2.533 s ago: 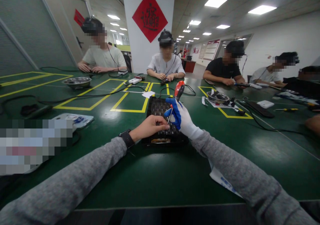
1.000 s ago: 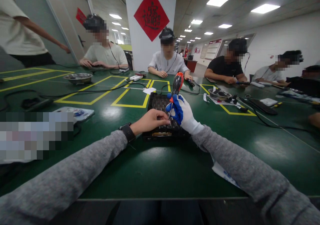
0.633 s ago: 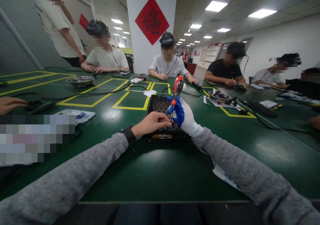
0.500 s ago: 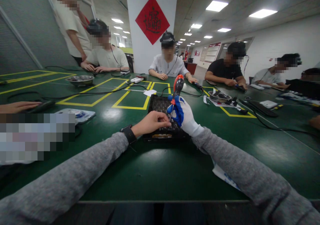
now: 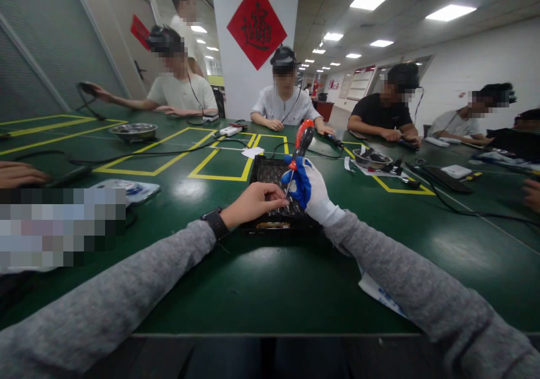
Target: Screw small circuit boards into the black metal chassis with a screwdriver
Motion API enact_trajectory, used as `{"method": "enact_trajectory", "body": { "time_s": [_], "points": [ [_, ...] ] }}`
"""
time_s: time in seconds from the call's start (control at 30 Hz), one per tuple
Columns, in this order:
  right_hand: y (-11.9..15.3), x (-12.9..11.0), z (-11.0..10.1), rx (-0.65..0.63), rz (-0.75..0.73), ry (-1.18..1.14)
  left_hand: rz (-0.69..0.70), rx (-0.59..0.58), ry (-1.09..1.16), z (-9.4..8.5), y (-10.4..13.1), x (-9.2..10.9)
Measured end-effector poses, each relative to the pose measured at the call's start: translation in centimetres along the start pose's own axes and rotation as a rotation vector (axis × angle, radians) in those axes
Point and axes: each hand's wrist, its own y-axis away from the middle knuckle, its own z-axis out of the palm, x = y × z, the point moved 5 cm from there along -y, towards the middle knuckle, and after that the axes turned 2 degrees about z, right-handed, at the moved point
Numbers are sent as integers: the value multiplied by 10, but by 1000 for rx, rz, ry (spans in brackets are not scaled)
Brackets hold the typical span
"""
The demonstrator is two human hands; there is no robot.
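In my right hand (image 5: 312, 190), which wears a white and blue glove, I grip a screwdriver (image 5: 302, 137) with a red and black handle. It leans a little, its thin shaft pointing down into a black plastic case (image 5: 270, 171) on the table in front of me. My bare left hand (image 5: 256, 203) is over the case's left side, thumb and fingertips pinched together beside the screwdriver's lower end. Whatever lies between those fingertips is too small to make out. The case's dark interior is partly covered by both hands.
The green table (image 5: 202, 289) carries yellow tape outlines. Metal bowls (image 5: 134, 132) stand at the left and right, and black cables (image 5: 177, 150) run across it. A flat package (image 5: 126, 189) lies left of me. Several people sit around the table; one hand (image 5: 23, 172) rests at far left.
Both my hands and the screwdriver stay nearly in place. Across the table at left, a seated person has stretched an arm outward holding a dark object, and the standing person has shifted right.
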Motion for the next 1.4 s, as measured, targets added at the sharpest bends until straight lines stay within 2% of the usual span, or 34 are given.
{"method": "enact_trajectory", "body": {
  "time_s": [0.2,0.3,0.5,0.7,0.8,0.97,1.2,1.4],
  "points": [
    [-3,5,-1,-52,79,17,48,-25,-38,1,1,3],
    [-2,4,-2,-48,56,39,52,-58,-33,2,0,3],
    [0,1,1,-43,16,33,-19,-52,-10,4,-2,-1],
    [-4,6,-1,-58,75,9,41,-105,-20,5,-1,4],
    [-4,5,-2,-64,51,-10,49,-126,-13,5,-1,4],
    [-1,2,-2,-26,9,2,-10,-90,21,2,-4,-1],
    [2,-8,3,21,5,74,-10,-126,-27,1,-8,-6],
    [-7,-15,-1,122,5,121,-26,-83,-31,-6,-19,-15]
  ]
}}
